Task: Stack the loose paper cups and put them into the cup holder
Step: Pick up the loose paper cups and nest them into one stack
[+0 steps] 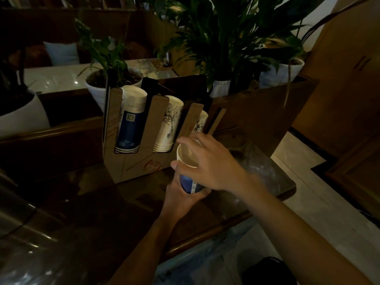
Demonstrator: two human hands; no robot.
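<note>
Cup | base in left fingers | rim under right fingers

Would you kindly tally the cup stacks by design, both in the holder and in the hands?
Blue-printed stacks: 2, one in the cardboard cup holder's left slot, one held by both hands.
White stacks with line drawing: 2, middle slot and right slot.
Total: 4 stacks.

Cup stacks in holder
</note>
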